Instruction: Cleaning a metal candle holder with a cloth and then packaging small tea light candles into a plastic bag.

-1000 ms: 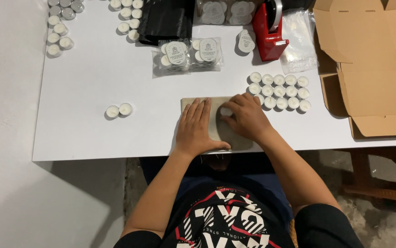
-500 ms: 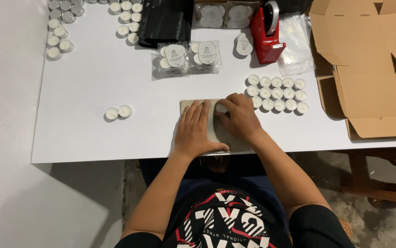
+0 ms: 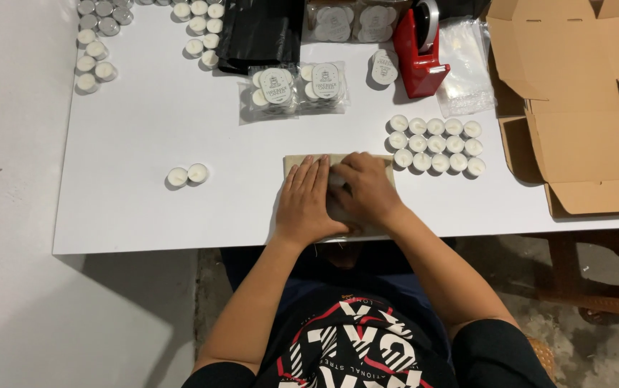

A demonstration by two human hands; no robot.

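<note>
Cloth pouch (image 3: 385, 171), beige, lies flat at the tabletop's (image 3: 144, 129) near edge; left hand (image 3: 306, 205) presses it with flat fingers, right hand (image 3: 364, 190) curls around a tealight (image 3: 336, 179) on it. Fifteen tealights (image 3: 436, 144) stand just right.

White table, beige pouch, red dispenser
Table (image 3: 144, 208) white; pouch (image 3: 298, 159) beige; tealights (image 3: 435, 144) white; tape dispenser (image 3: 421, 61) red; box (image 3: 582, 144) brown; bag (image 3: 259, 32) black; shirt (image 3: 352, 345) black, red-white print.
</note>
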